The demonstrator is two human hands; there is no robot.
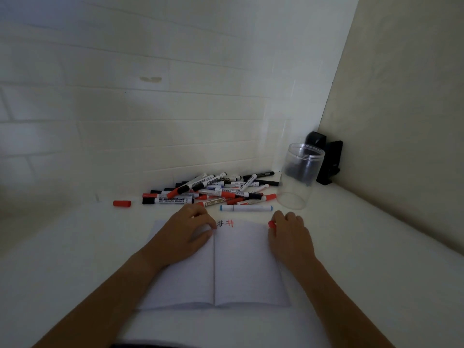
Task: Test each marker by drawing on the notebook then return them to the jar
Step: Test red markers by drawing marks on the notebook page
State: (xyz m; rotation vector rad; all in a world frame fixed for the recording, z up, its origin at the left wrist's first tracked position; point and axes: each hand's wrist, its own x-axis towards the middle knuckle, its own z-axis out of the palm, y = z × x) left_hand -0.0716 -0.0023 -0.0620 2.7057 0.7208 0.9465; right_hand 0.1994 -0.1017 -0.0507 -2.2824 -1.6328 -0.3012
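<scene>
An open notebook [246, 267] lies in front of me, with a black and a red hash mark [229, 223] near its top edge. My left hand [183, 234] rests on the left page, its fingers curled round a small red piece, apparently a cap [215, 226]. My right hand [288, 237], at the notebook's right edge, grips a red marker [271, 224]; only the marker's red end shows. Behind the notebook lies a pile of markers [213, 190]. A clear plastic jar [298, 177] stands upright at the right of the pile.
A white marker with blue ends [246, 208] lies alone between the pile and the notebook. A loose red cap [121, 203] sits at the left. A black object [329, 159] stands in the corner behind the jar. Walls close in at the back and right.
</scene>
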